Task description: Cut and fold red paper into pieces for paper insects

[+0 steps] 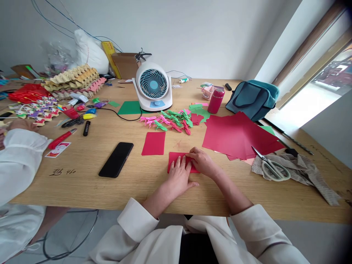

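Observation:
My left hand [179, 176] lies flat with its fingers apart on a small sheet of red paper [171, 157], holding it down on the table. Bent and close together, the fingers of my right hand [204, 162] are on the same sheet's far edge, beside the left fingertips; my palms and fingers hide much of the paper. Another red paper rectangle [153, 143] lies just to the left. Beyond them is a heap of folded green, pink and red paper pieces [177, 119]. Large red sheets [233, 134] are stacked to the right.
Scissors [272, 167] rest on a crumpled cloth [301, 170] at right. A phone [116, 160] lies on the left. Behind are a fan [153, 86], a red bottle [216, 100] and a teal bag [251, 99]. Another person's sleeve [20, 157] reaches in at far left, near a red-handled knife [61, 139].

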`<state>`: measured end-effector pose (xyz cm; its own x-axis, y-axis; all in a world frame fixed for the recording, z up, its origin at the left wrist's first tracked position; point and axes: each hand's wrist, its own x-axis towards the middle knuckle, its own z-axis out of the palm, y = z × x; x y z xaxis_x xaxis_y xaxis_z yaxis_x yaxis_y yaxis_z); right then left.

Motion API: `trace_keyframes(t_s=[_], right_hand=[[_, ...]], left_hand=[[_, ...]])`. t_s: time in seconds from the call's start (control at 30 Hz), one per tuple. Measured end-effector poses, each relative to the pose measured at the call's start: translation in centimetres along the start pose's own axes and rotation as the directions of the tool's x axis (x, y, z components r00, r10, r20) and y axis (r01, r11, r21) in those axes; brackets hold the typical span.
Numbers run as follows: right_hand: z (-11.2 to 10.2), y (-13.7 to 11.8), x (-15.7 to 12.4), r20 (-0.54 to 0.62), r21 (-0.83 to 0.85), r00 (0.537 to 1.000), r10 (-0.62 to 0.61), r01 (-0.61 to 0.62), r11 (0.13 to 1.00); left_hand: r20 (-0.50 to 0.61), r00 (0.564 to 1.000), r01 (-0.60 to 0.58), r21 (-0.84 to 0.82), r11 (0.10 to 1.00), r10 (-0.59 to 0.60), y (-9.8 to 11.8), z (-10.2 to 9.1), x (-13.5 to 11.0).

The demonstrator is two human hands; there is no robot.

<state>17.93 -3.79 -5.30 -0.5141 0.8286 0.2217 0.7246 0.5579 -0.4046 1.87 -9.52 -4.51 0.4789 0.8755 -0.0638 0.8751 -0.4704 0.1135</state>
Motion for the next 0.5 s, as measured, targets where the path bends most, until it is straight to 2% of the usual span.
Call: trace_keyframes(t_s=[0.3,0.5], right_hand=[[0.3,0.9,0.3,0.013,0.047,1.000,0.008,-0.009,0.999],[0.1,1.0,0.3,0.030,0.030,0.999,-0.012,0.011,0.999]], left_hand=[[0.023,0.997,-0.066,-0.050,0.997,0.067,-0.6,-1.3,-0.2],[0.021,0.996,-0.081,-0.047,0.996,0.082,-0.7,-0.9,-0.5]])
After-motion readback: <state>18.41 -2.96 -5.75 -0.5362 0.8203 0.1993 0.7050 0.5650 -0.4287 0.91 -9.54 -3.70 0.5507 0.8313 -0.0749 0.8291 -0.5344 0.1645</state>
